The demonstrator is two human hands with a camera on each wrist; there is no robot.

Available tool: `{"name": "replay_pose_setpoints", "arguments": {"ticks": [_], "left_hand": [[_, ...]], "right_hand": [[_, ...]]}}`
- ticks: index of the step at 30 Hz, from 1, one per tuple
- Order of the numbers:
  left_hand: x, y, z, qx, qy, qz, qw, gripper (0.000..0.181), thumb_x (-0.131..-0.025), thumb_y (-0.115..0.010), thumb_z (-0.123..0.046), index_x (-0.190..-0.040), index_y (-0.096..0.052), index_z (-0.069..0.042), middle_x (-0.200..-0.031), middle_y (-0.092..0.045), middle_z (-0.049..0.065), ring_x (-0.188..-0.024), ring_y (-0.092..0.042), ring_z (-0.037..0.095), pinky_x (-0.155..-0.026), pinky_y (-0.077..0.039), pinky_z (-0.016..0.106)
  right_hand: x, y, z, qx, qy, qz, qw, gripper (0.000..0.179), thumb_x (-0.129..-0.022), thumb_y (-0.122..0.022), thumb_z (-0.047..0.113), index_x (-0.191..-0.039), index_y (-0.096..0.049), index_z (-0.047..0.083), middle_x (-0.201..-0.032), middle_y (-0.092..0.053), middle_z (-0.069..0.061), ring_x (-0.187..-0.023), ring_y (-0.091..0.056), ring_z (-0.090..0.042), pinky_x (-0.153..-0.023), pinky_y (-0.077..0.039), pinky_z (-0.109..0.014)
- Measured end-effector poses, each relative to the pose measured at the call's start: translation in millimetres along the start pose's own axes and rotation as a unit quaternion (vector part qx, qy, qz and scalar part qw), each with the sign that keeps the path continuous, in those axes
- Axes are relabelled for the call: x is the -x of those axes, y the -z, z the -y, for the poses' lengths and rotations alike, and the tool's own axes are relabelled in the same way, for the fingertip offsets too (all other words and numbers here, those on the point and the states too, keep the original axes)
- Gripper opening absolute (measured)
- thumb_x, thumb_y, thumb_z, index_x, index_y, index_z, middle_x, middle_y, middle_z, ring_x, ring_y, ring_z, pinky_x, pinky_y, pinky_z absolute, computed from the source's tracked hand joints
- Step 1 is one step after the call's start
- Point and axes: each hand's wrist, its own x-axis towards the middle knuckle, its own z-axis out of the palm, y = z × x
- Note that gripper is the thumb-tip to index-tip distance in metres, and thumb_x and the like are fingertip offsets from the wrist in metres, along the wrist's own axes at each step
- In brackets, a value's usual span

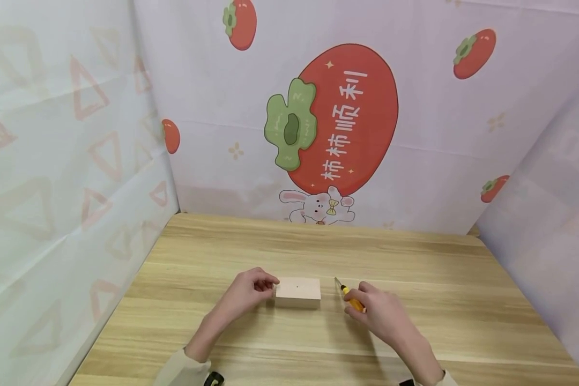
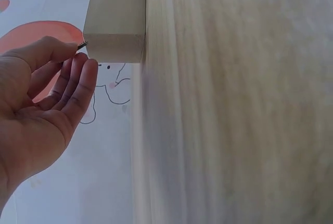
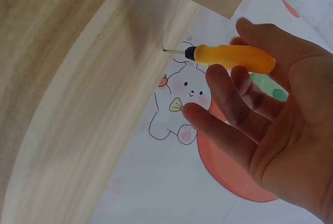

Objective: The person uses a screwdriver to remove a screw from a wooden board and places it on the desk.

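Observation:
A pale wooden block (image 1: 298,288) lies flat on the table, with a small dark hole near the middle of its top. At its left end is my left hand (image 1: 253,288), thumb and forefinger pinching a small dark screw (image 2: 82,45) whose threaded end sticks out beside the block's edge. My right hand (image 1: 378,313), to the right of the block, holds a screwdriver (image 3: 234,57) by its yellow handle between thumb and fingers. The thin metal shaft, with a black collar, points away from the palm, its tip apart from the block.
The wood-grain table (image 1: 251,354) runs under both hands. Behind it hangs a white cloth (image 1: 212,177) printed with red persimmons and a rabbit. More printed cloth (image 1: 43,187) closes off the left side, and another sheet (image 1: 555,214) the right.

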Motion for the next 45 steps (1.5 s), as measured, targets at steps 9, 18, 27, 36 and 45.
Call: {"name": "replay_pose_setpoints", "arguments": {"ticks": [9,18,27,36,45], "left_hand": [[6.2,1.3,1.3,0.013,0.0,0.039,0.9992,0.017,-0.089,-0.069,-0.01,-0.105,-0.075,-0.013,-0.095,-0.068,-0.002,-0.082,-0.06,0.01,-0.071,-0.051,0.02],[14.6,-0.7,1.2,0.041,-0.005,0.087,0.9953,0.013,-0.085,-0.069,0.0,-0.097,-0.07,-0.005,-0.092,-0.07,0.006,-0.077,-0.061,0.007,-0.067,-0.051,0.019],[17.3,-5.0,-4.5,0.049,0.004,0.143,0.9885,0.021,-0.074,-0.068,0.006,-0.093,-0.07,-0.002,-0.085,-0.066,0.005,-0.073,-0.061,0.01,-0.059,-0.053,0.02],[12.8,-16.1,-5.3,0.04,0.018,0.146,0.9883,0.018,-0.074,-0.069,0.006,-0.089,-0.073,-0.003,-0.077,-0.065,0.001,-0.067,-0.058,0.008,-0.055,-0.051,0.02],[16.0,-21.6,-6.1,0.051,0.037,0.149,0.9869,0.015,-0.078,-0.069,0.006,-0.089,-0.074,-0.003,-0.073,-0.067,0.003,-0.06,-0.058,0.011,-0.051,-0.049,0.022]], "right_hand": [[5.5,0,0,-0.001,-0.009,0.04,0.9992,0.014,-0.082,-0.078,0.027,-0.095,-0.074,0.025,-0.075,-0.045,0.015,-0.056,-0.033,0.003,-0.045,-0.027,-0.016],[6.8,-4,1,-0.005,-0.026,0.077,0.9967,0.023,-0.077,-0.08,0.025,-0.098,-0.072,0.025,-0.076,-0.045,0.014,-0.057,-0.036,0.0,-0.047,-0.028,-0.018],[8.3,-5,6,-0.018,-0.058,0.128,0.9899,0.031,-0.072,-0.082,0.026,-0.101,-0.071,0.027,-0.077,-0.05,0.014,-0.063,-0.042,-0.006,-0.052,-0.032,-0.024],[7.3,-6,9,-0.029,-0.091,0.15,0.9841,0.033,-0.07,-0.085,0.023,-0.1,-0.07,0.025,-0.082,-0.055,0.01,-0.066,-0.045,-0.009,-0.054,-0.036,-0.028],[3.8,-11,10,-0.043,-0.091,0.159,0.9821,0.031,-0.072,-0.085,0.025,-0.1,-0.071,0.025,-0.086,-0.058,0.01,-0.067,-0.046,-0.011,-0.055,-0.036,-0.03]]}}
